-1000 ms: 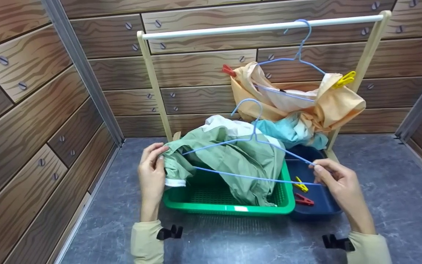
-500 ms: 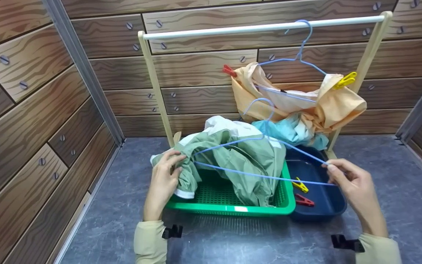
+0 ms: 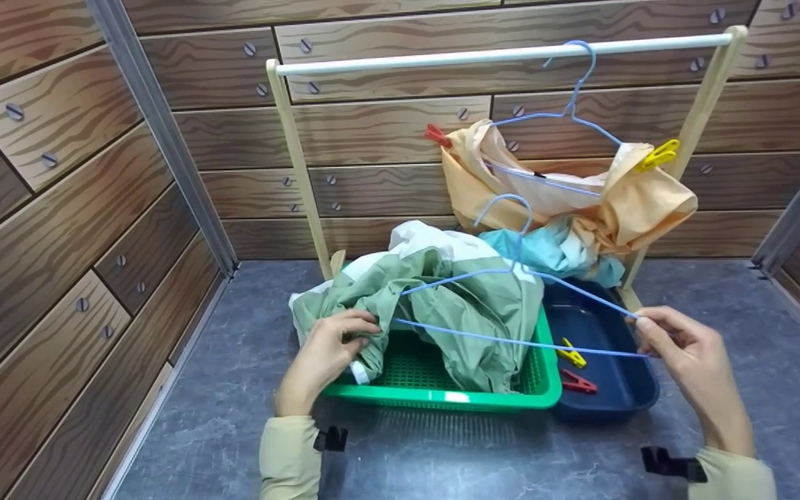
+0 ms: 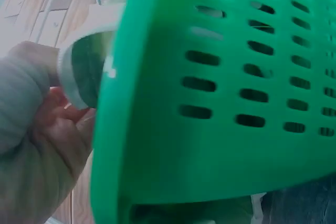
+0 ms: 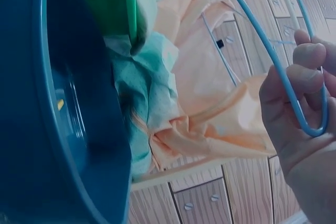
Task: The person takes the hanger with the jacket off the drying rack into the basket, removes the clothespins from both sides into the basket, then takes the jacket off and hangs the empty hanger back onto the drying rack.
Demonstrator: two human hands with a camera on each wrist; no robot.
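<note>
A light green garment with white trim lies heaped over the green basket. My left hand grips its fabric by the white cuff at the basket's left side; in the left wrist view the fingers are partly behind the cuff. A blue wire hanger stands tilted over the garment, hook upward. Its left end is hidden in the green fabric beside my left fingers. My right hand pinches the hanger's right corner, seen close in the right wrist view as a blue loop.
Behind, a rack with a white rail carries a blue hanger with an orange garment, clipped by red and yellow pegs. A dark blue tub right of the basket holds a yellow peg and a red peg. Turquoise cloth hangs behind.
Both hands and the hanger have moved rightward. The left hand has carried the cuff end right, over the basket's left edge, and the hanger's left end has shifted along with it.
</note>
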